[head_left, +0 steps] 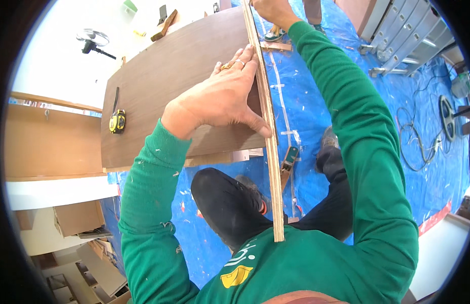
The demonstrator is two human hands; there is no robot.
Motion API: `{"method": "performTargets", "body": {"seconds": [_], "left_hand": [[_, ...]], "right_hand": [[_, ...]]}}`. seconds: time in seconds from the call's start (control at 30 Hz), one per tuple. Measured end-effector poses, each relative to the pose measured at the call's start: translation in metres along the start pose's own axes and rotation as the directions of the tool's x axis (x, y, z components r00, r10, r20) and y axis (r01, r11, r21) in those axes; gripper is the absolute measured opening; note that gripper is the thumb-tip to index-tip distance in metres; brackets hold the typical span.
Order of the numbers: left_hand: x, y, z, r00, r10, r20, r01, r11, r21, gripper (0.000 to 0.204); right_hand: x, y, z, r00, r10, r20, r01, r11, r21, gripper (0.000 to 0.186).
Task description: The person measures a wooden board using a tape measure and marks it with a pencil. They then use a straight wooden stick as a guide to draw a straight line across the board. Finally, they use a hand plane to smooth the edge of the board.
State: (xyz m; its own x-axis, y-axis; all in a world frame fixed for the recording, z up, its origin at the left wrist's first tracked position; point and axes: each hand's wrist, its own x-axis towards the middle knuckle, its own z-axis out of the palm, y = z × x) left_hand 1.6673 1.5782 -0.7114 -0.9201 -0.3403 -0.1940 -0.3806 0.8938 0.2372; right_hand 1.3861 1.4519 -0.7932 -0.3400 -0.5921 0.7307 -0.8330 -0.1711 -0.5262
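Observation:
A long, narrow plywood strip [273, 172] stands along the right edge of a dark brown wood panel [159, 91], its near end against my green shirt. My left hand [219, 101] lies open over the panel's edge, fingers stretched out and fingertips at the strip. Its thumb presses on the strip's layered edge. Up at the strip's far end, my right hand [274, 11] has its fingers closed on it, partly cut off by the picture's top. A yellow and black tape measure [117, 121] rests at the panel's left side.
Below the strip, a wooden hand plane [288, 164] lies on the blue floor sheet [311, 86]. Other tools [165, 25] sit beyond the panel. A folded ladder [404, 38] and a black cable [414, 137] are at right. Another person's shoe [274, 33] is near the far end.

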Motion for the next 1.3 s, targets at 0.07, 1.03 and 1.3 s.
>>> {"method": "performTargets", "body": {"seconds": [0.07,1.03,1.3], "left_hand": [[0.004,0.000,0.001,1.000,0.009,-0.006,-0.009,1.000,0.005,0.157],[-0.034,0.005,0.005,0.970,-0.005,-0.241,0.001,1.000,-0.019,0.114],[-0.196,0.054,0.072,0.630,-0.523,-0.574,-0.003,0.738,-0.675,0.043]], "right_hand": [[-0.004,0.000,-0.009,1.000,-0.005,0.011,0.004,0.999,0.041,0.039],[-0.407,-0.158,-0.229,0.509,0.706,0.493,-0.852,0.329,0.408,0.025],[-0.420,-0.165,-0.218,0.717,0.603,0.350,-0.696,0.643,0.320,0.021]]}}
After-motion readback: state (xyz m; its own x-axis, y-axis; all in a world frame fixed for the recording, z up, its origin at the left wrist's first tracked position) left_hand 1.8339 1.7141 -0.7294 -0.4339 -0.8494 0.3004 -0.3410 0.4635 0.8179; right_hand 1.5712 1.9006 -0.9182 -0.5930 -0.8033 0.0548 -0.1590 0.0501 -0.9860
